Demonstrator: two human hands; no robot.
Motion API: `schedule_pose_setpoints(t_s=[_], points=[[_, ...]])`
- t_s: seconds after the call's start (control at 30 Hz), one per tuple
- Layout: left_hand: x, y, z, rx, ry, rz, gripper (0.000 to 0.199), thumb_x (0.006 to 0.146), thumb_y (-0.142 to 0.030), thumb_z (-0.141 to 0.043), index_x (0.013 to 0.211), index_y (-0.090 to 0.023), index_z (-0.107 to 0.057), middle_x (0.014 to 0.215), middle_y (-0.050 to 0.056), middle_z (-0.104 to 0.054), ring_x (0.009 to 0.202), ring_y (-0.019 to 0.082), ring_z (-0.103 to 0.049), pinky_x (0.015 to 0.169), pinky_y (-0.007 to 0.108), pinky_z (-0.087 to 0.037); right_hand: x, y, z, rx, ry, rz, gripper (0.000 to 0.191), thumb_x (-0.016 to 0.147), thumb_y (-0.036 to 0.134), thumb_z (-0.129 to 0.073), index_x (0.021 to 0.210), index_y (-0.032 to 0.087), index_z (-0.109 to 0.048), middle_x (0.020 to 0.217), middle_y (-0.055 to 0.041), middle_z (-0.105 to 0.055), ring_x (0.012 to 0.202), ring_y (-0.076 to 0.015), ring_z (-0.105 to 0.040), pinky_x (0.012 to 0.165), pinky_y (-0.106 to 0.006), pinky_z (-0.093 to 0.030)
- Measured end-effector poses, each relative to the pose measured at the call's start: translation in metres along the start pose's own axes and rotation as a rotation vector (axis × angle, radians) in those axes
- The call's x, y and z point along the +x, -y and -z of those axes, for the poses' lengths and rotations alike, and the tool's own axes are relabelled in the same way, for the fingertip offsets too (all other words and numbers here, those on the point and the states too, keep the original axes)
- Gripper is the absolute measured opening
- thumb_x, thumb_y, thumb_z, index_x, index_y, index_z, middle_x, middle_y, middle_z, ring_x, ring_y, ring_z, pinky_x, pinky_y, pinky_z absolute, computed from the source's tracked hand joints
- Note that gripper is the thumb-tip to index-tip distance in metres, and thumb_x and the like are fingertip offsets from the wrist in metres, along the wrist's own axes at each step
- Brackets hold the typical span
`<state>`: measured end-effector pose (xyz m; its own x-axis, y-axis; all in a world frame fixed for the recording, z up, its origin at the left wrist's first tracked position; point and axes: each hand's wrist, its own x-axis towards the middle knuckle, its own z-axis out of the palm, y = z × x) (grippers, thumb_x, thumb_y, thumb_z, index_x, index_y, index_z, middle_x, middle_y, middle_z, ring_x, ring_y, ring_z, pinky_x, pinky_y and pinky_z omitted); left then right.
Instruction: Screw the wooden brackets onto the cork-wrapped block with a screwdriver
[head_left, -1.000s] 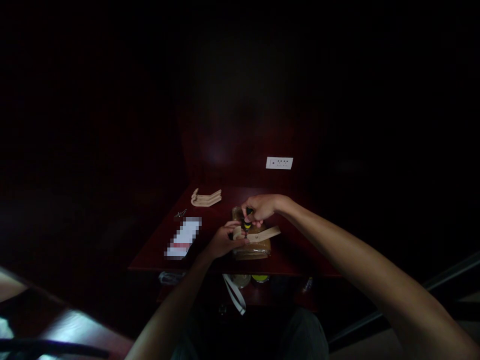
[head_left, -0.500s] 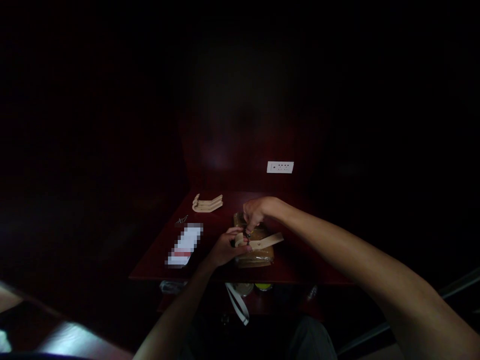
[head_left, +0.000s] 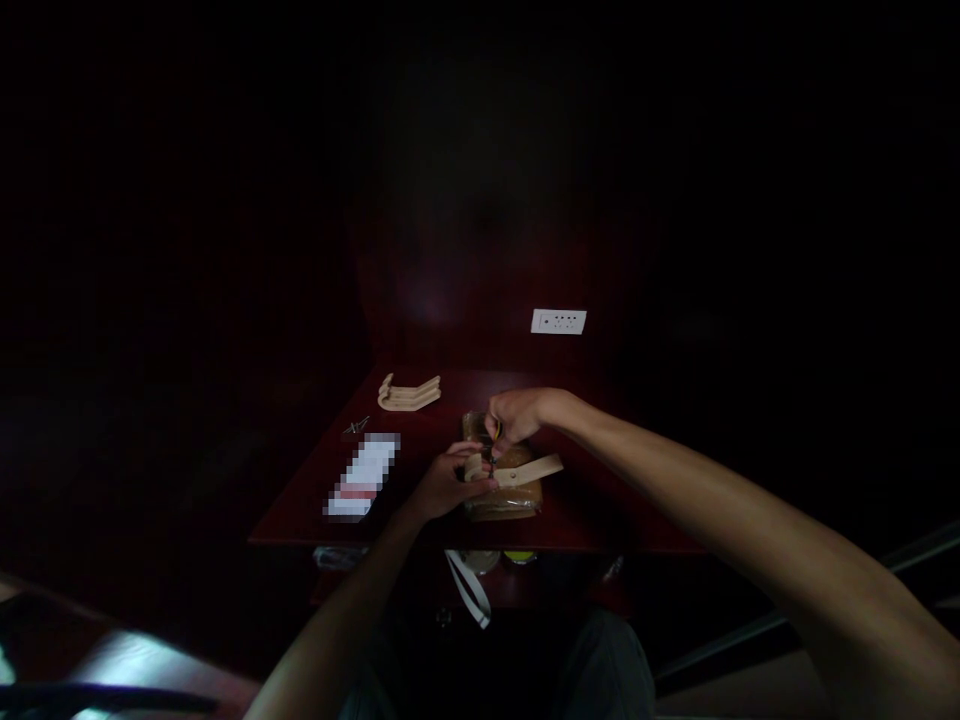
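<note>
My left hand (head_left: 446,482) is closed on the curved end of a pale wooden hook (head_left: 529,471), whose straight arm points right and has a small dark hole or screw in it. The hook lies across a brown block wrapped in clear plastic (head_left: 517,502). Above the hook, my right hand (head_left: 514,415) grips a small screwdriver (head_left: 496,432) with a bit of yellow showing. Its dark tip points down at the hook beside my left fingers. The exact contact point is too small to make out.
On the dark red table (head_left: 300,505), several nested wooden hooks (head_left: 409,394) lie at the back left. Loose screws (head_left: 357,426) and a blurred white packet (head_left: 362,478) are nearer. A socket plate (head_left: 559,321) is on the wall. A white strap (head_left: 469,590) hangs below the front edge.
The whole scene sits slightly higher and further left as the camera tilted. My right hand has turned a little, so yellow now shows at its fingers. The left hand keeps its hold.
</note>
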<state>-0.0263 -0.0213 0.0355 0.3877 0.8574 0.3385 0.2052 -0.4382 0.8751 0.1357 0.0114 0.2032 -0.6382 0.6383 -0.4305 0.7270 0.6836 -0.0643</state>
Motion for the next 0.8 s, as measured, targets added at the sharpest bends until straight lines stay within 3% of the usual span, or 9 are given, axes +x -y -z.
schedule_pose_setpoints(t_s=[0.27,0.53,0.67,0.8], points=[[0.000,0.003,0.000,0.034,0.008,0.002,0.031,0.064,-0.041,-0.077,0.085,-0.018,-0.074,0.119,0.011,-0.057,0.116,0.025,-0.052,0.100,0.035,-0.042,-0.003,0.008,-0.005,-0.058,-0.063,-0.008,0.036,0.068,0.038,-0.070,0.096,0.015,-0.071,0.082,-0.0043,-0.069,0.064,-0.0140,-0.056,0.052,-0.023,-0.033],[0.000,-0.002,0.000,0.031,0.001,-0.001,0.033,0.064,-0.041,-0.076,0.087,-0.018,-0.074,0.120,0.012,-0.057,0.117,0.026,-0.051,0.101,0.035,-0.040,-0.007,0.005,0.003,-0.018,0.020,-0.075,0.044,0.069,0.047,-0.068,0.098,0.013,-0.070,0.086,-0.0056,-0.069,0.067,-0.0153,-0.058,0.053,-0.022,-0.037],[0.001,-0.001,0.000,0.029,-0.001,0.009,0.033,0.064,-0.042,-0.076,0.088,-0.018,-0.074,0.121,0.011,-0.056,0.116,0.025,-0.052,0.100,0.034,-0.041,-0.004,0.013,0.005,-0.027,0.024,-0.198,0.051,0.080,0.056,-0.052,0.097,0.011,-0.070,0.089,-0.0109,-0.069,0.069,-0.0183,-0.060,0.053,-0.025,-0.037],[0.001,0.000,0.000,0.040,0.000,0.009,0.033,0.064,-0.041,-0.076,0.088,-0.018,-0.074,0.123,0.011,-0.055,0.117,0.025,-0.051,0.101,0.034,-0.040,-0.003,0.021,0.007,-0.116,-0.078,-0.277,0.040,0.086,0.041,-0.047,0.097,0.009,-0.068,0.093,-0.0156,-0.068,0.073,-0.0195,-0.062,0.054,-0.026,-0.036]])
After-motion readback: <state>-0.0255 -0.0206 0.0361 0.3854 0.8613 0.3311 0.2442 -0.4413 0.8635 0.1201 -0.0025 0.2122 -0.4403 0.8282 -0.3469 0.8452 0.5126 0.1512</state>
